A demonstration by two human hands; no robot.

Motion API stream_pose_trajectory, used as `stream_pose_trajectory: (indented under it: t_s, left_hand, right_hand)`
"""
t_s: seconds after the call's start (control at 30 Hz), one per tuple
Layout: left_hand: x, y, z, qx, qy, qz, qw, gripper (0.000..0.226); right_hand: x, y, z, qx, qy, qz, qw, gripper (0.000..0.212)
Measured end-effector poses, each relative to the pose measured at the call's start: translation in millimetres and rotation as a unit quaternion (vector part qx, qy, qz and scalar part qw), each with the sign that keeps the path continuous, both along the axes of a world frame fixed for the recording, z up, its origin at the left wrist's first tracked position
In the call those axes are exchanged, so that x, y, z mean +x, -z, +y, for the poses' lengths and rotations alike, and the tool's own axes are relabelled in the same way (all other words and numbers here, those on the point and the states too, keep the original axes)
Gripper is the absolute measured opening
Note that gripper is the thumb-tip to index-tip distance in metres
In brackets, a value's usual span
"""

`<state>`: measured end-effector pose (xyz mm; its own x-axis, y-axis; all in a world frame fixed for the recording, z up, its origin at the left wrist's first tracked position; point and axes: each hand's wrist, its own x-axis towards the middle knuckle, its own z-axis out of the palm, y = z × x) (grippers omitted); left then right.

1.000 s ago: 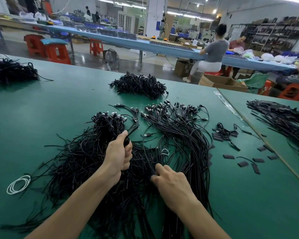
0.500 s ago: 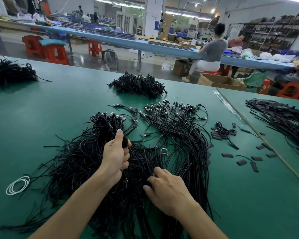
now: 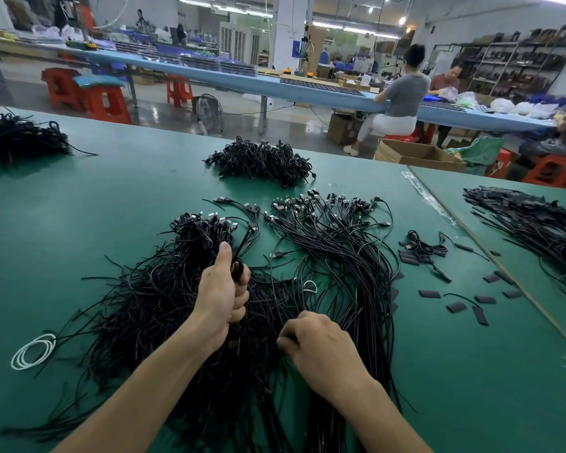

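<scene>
Dozens of black strands make up the cable bundle (image 3: 190, 256) that your left hand (image 3: 221, 289) clasps. That grip is closed round the bundle, thumb pointing up and away from you, fingers wrapped over the strands. The bundle's long axis runs away from you. Its plug ends (image 3: 203, 223) sit bunched just beyond the thumb, on the far side of the grip. Its loose tails (image 3: 262, 322) fan back toward you and out to the left over the green tabletop (image 3: 111, 191).

Your right hand (image 3: 321, 351) lies just right of the left one and nearer to you, knuckles up. Its grip is narrow: the fingers curl down into the loose tails and appear to pinch a few strands, though the fingertips are partly buried.

So the tails are on your side of the left grip, and the right hand is the nearer one to them. Any pull should probably follow the long axis, toward you, rather than across it.

Just right of the bundle lies a second fan of cables (image 3: 334, 250), parallel to it, plugs far and tails near. The two seem to mingle by your right wrist, so strands may snag there.

Further out, a white wire coil (image 3: 33, 351) lies to the left, black sleeve pieces (image 3: 456, 307) lie scattered to the right, and a tangled cable heap (image 3: 262, 161) sits well beyond.
</scene>
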<state>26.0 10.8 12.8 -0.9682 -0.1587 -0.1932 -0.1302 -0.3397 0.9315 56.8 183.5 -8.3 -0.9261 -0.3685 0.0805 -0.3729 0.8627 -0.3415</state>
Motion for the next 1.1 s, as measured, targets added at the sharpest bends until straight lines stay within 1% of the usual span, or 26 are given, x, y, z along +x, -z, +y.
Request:
stream_pose_trajectory:
  t_s: [0.07, 0.2, 0.27, 0.4, 0.53, 0.6, 0.7, 0.77, 0.8, 0.83, 0.87, 0.93, 0.97, 1.0, 1.03, 1.1]
  left_hand:
    - [-2, 0, 0, -0.002, -0.005, -0.004, 1.0, 0.063]
    - [-4, 1, 2, 0.005, -0.008, -0.017, 1.0, 0.059]
    - [-3, 1, 2, 0.005, -0.005, -0.017, 1.0, 0.059]
    - [-2, 2, -1, 0.004, -0.003, -0.019, 1.0, 0.058]
    - [-2, 2, -2, 0.006, 0.005, -0.019, 1.0, 0.057]
    - [-2, 2, 0, 0.016, 0.007, -0.018, 1.0, 0.057]
    - [-2, 0, 0, 0.03, 0.001, -0.009, 1.0, 0.058]
    - [0, 0, 0, 0.013, 0.001, 0.001, 1.0, 0.057]
    - [1, -1, -1, -0.003, 0.004, 0.007, 1.0, 0.056]
    - [2, -2, 0, -0.018, 0.009, 0.014, 1.0, 0.054]
    - [3, -3, 0, -0.027, 0.016, 0.024, 0.999, 0.051]
    - [5, -5, 2, -0.022, 0.041, 0.04, 0.998, 0.043]
    - [7, -6, 5, -0.015, 0.059, 0.043, 0.997, 0.04]
    - [8, -7, 8, -0.015, 0.08, 0.047, 0.996, 0.037]
    - [9, -7, 12, -0.023, 0.103, 0.052, 0.993, 0.036]
    - [12, -8, 19, -0.053, 0.147, 0.071, 0.985, 0.032]
  right_hand:
    - [-2, -5, 3, -0.011, 0.0, -0.023, 1.0, 0.023]
    - [-1, -5, 1, 0.06, -0.028, -0.042, 0.997, 0.033]
    - [2, -1, -3, 0.082, -0.038, -0.042, 0.995, 0.031]
    - [5, 3, -5, 0.07, -0.039, -0.038, 0.996, 0.021]
    - [4, -1, -3, 0.048, -0.034, -0.017, 0.998, 0.022]
    - [4, -4, -2, 0.032, -0.028, -0.022, 0.999, 0.021]
    - [0, -12, 4, -0.035, 0.01, -0.056, 0.998, 0.015]
    - [-7, -21, 14, -0.111, 0.055, -0.074, 0.99, 0.012]
    - [-11, -27, 19, -0.165, 0.08, -0.079, 0.98, 0.011]
    - [-14, -32, 22, -0.229, 0.108, -0.081, 0.964, 0.012]
    - [-16, -36, 24, -0.3, 0.135, -0.08, 0.941, 0.012]
    - [-18, -44, 23, -0.426, 0.177, -0.066, 0.885, 0.011]
    - [-17, -46, 21, -0.474, 0.184, -0.053, 0.86, 0.01]
    - [-16, -47, 17, -0.504, 0.18, -0.04, 0.843, 0.009]
    - [-14, -48, 14, -0.514, 0.168, -0.029, 0.841, 0.008]
    - [-10, -48, 7, -0.481, 0.133, -0.004, 0.867, 0.007]
